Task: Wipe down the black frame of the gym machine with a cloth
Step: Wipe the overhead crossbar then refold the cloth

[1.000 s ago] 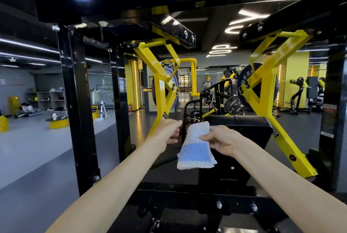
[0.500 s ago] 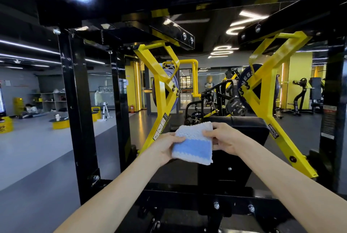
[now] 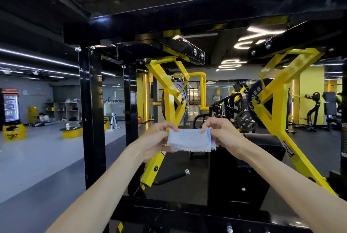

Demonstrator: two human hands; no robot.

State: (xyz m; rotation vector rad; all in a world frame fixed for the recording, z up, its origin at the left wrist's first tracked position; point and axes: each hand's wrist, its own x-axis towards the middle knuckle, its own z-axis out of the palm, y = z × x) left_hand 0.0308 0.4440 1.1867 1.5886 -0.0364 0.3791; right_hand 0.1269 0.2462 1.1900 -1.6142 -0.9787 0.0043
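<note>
A folded white and pale blue cloth is held in mid-air in front of me, stretched flat between both hands. My left hand pinches its left edge and my right hand pinches its right edge. The machine's black frame surrounds me: a tall black post at the left, a thick black crossbeam overhead and a low black bar across the bottom. The cloth touches no part of the frame.
Yellow lever arms with weight plates hang on both sides of a black seat pad. A black handle sticks out low in the middle. Grey floor opens to the left, with yellow boxes and shelves far back.
Both hands rose with the cloth. The cloth, which hung from my right hand, is now folded into a flat band held by both hands. My view tilted upward.
</note>
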